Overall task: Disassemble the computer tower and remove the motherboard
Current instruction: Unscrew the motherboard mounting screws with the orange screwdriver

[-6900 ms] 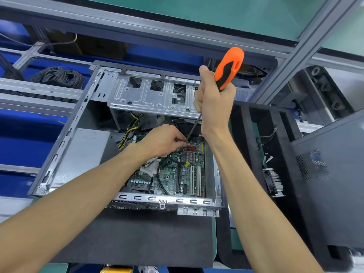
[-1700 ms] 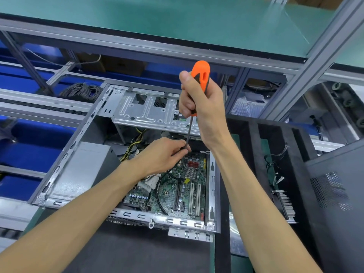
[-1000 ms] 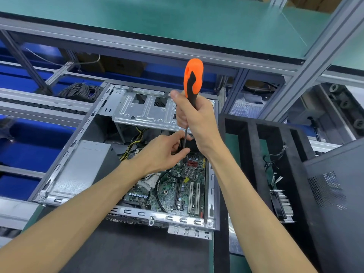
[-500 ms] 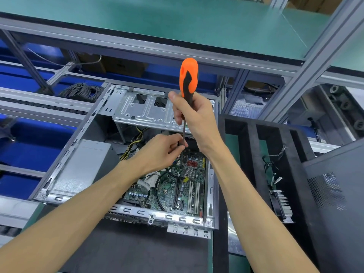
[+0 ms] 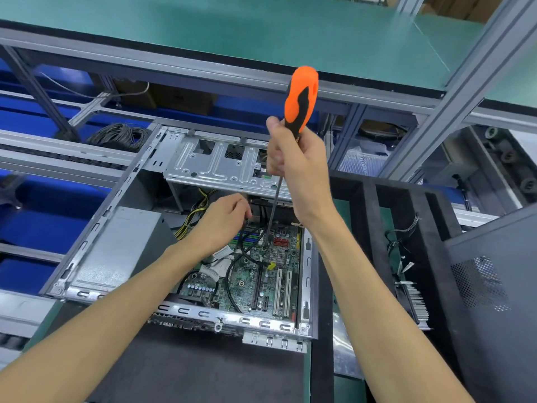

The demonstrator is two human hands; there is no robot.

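Observation:
The open computer tower (image 5: 96,228) lies on its side on a dark mat. Its green motherboard (image 5: 261,274) sits in the case floor, with black cables across it. My right hand (image 5: 299,175) grips an orange and black screwdriver (image 5: 300,97) held nearly upright; its thin shaft (image 5: 274,205) reaches down to the board's far edge. My left hand (image 5: 223,219) is low inside the case, left of the shaft, with fingers curled near the board's top edge. Whether they pinch something is hidden.
A silver drive cage (image 5: 220,167) spans the back of the case, and a grey power supply (image 5: 116,251) fills its left side. Right of the case stand black foam dividers (image 5: 374,257), a finned heatsink (image 5: 415,301) and a dark perforated side panel (image 5: 494,286). A green shelf (image 5: 261,33) hangs overhead.
My left hand has let go of the screwdriver shaft and moved left and down toward the board. My right hand has shifted slightly, still holding the screwdriver upright.

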